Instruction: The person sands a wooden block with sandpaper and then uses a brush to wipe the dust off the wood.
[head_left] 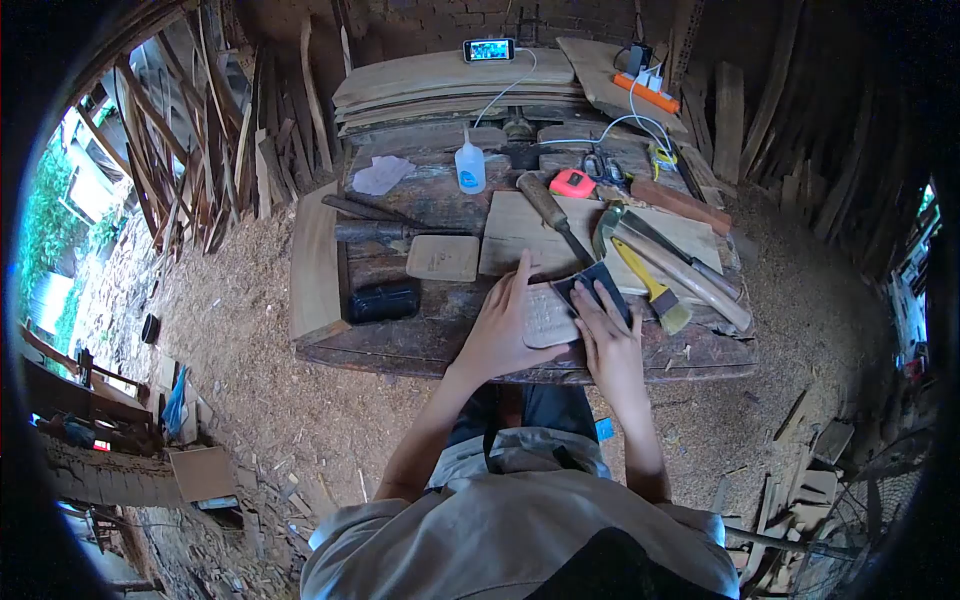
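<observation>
My left hand (pixel 497 327) grips a small light wooden block (pixel 548 318) by its left side, thumb along the near edge and fingers along the far edge. Rows of faint marks, perhaps carved, cover the block's top. With bent fingers, my right hand (pixel 611 338) presses a dark sheet of sandpaper (pixel 601 276) on the block's right end; the sheet's far part sticks up past my fingertips. A similar rounded wooden block (pixel 443 258) lies to the left. Just beyond the sandpaper is a wooden-handled chisel (pixel 545 203). A yellow-handled brush (pixel 648 283) lies right of my right hand.
On the worn workbench (pixel 400 345) lie a hammer (pixel 690 280), a red tape measure (pixel 573 184), a black case (pixel 384 301) and a flat board (pixel 510 232). A glue bottle (pixel 470 168) stands behind. Stacked planks (pixel 430 92) carry a phone (pixel 489 50) and an orange power strip (pixel 645 92).
</observation>
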